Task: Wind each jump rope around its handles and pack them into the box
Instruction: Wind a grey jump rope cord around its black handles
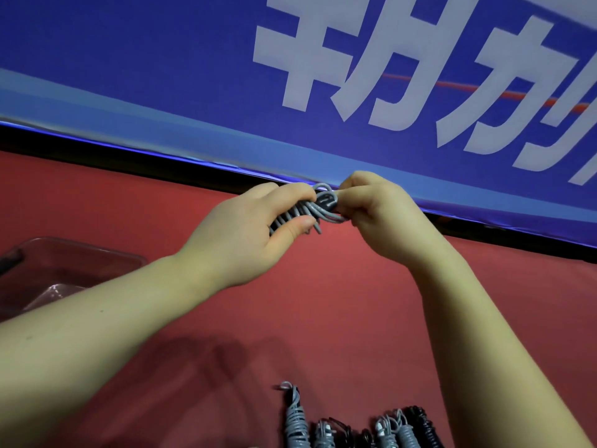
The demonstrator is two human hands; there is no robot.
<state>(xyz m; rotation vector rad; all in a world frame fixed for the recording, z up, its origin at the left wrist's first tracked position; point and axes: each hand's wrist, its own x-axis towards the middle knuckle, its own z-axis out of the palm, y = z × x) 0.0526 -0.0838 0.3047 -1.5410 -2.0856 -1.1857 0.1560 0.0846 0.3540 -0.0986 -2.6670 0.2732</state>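
A grey jump rope with dark handles is held up above the red table, its cord coiled around the handles. My left hand grips the wound bundle from the left. My right hand pinches the cord's loose end at the bundle's right tip. Several wound grey and black jump ropes lie side by side at the table's near edge. A clear plastic box stands at the far left, partly behind my left forearm; its contents are unclear.
The red tablecloth covers the table. Beyond its far edge hangs a blue banner with large white characters.
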